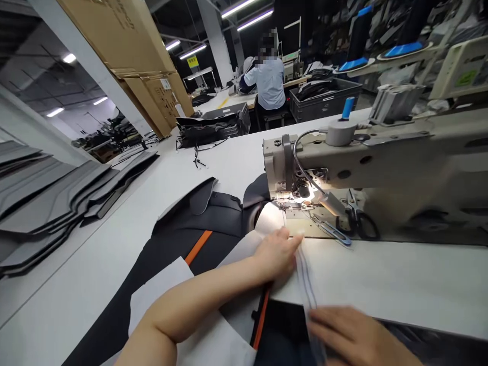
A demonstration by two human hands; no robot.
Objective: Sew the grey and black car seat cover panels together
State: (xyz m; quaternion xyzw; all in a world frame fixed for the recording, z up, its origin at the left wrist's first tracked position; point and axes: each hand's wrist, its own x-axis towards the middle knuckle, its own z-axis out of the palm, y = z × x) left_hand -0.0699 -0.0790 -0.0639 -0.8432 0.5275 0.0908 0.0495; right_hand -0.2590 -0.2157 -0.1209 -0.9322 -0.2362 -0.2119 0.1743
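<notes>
My left hand [277,253] lies on the white backing fabric [244,250] of a dark sewn piece [152,269] with orange strips, just in front of the sewing machine [366,173]. Its fingers are bent and closed on the edge of the fabric, where a white striped tape [306,277] comes out beneath them. From there the tape runs down to my right hand [354,335], whose slightly blurred fingers pinch it. Under the lit machine head, the fabric meets the needle area. The undersides of both hands are hidden.
Thread snips [331,231] and black-handled scissors [358,216] rest against the machine. Stacked grey panels [57,203] lie at the left. Farther back are a pile of dark pieces [209,132], cardboard boxes [129,61], a grey crate [324,104] and a seated person [270,84].
</notes>
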